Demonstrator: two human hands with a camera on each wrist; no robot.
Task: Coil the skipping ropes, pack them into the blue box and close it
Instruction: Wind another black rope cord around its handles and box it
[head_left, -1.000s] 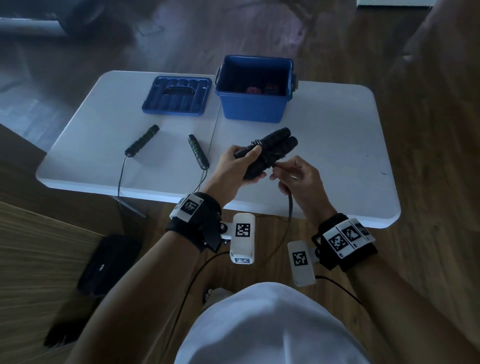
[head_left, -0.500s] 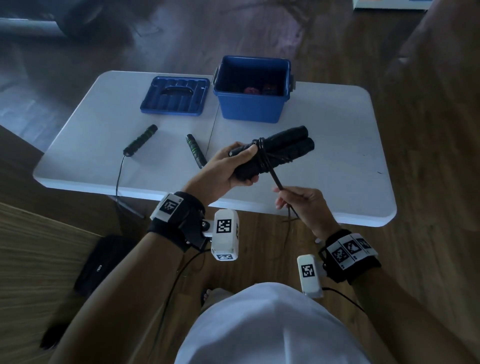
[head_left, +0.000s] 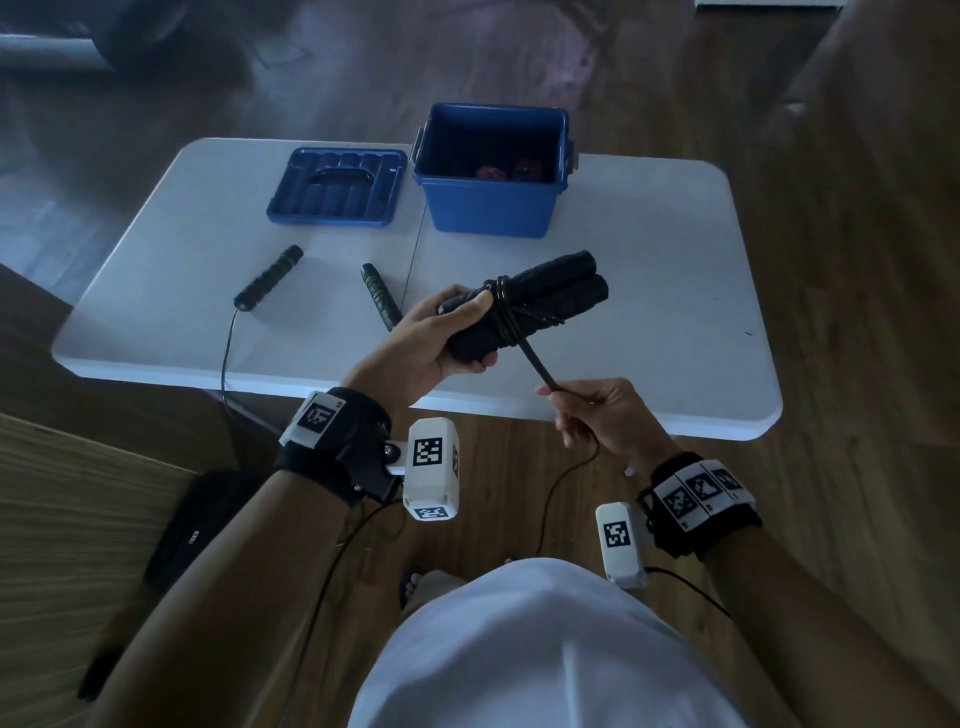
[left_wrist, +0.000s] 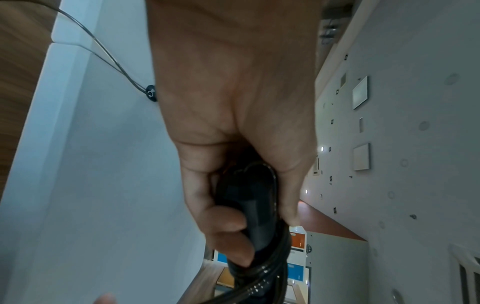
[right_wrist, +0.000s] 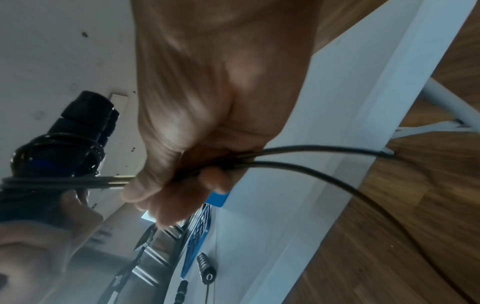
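Note:
My left hand (head_left: 441, 338) grips the two black handles (head_left: 550, 291) of a skipping rope, held side by side above the white table (head_left: 649, 291). Black cord (head_left: 506, 312) is wound several turns round them. My right hand (head_left: 587, 410) pinches the doubled cord (right_wrist: 298, 158) near the table's front edge and holds it taut from the handles. The loose cord hangs down toward the floor. In the left wrist view my fingers (left_wrist: 228, 236) curl round the handles (left_wrist: 254, 205). The open blue box (head_left: 491, 171) stands at the back, with dark reddish things inside. Its lid (head_left: 337, 187) lies to its left.
A second rope with black, green-banded handles (head_left: 267, 278) (head_left: 381, 299) lies on the table's left half, its thin cord (head_left: 226, 364) trailing off the front edge. A black bag (head_left: 202, 525) sits on the wooden floor at the lower left.
My right hand has drawn the cord back toward me and down, away from the handles. The handles have turned to lie flatter, pointing right, with more turns of cord round them.

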